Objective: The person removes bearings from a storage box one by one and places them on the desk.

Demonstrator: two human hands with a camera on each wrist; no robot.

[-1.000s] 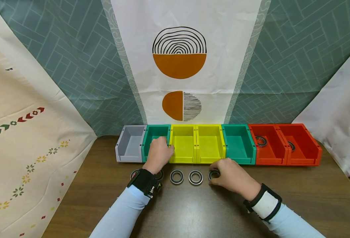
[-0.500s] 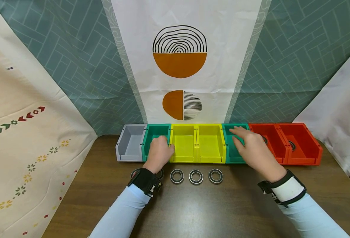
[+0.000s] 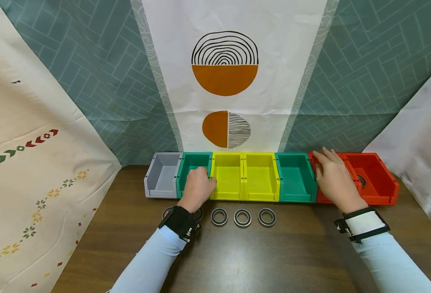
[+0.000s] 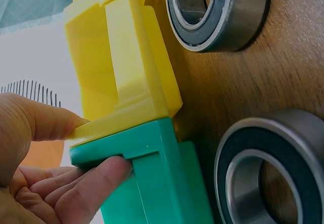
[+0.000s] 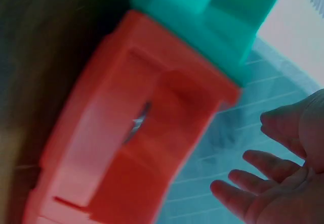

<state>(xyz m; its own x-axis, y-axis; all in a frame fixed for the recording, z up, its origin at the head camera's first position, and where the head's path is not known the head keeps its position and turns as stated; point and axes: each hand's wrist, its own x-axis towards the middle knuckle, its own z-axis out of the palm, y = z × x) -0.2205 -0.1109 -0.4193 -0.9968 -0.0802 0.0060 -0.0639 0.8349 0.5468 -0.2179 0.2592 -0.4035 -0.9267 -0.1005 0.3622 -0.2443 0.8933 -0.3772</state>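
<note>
Brown tabletop carries a row of bins against a patterned backdrop, with bearings (image 3: 242, 217) lying in a line just in front of the yellow bins (image 3: 243, 176). Left of those, the left hand (image 3: 197, 188) pinches a green bin's (image 3: 191, 169) front wall, steadying the row. To their right, the right hand (image 3: 334, 179) hovers with fingers spread over a red bin (image 3: 319, 197), holding nothing. I judge sorting is midway; next comes reaching back to a bearing.

The left green bin (image 3: 193, 174) is sitting upright, second from the left in the far row; the inner red bin (image 3: 319, 195) is standing open-topped right of centre.
</note>
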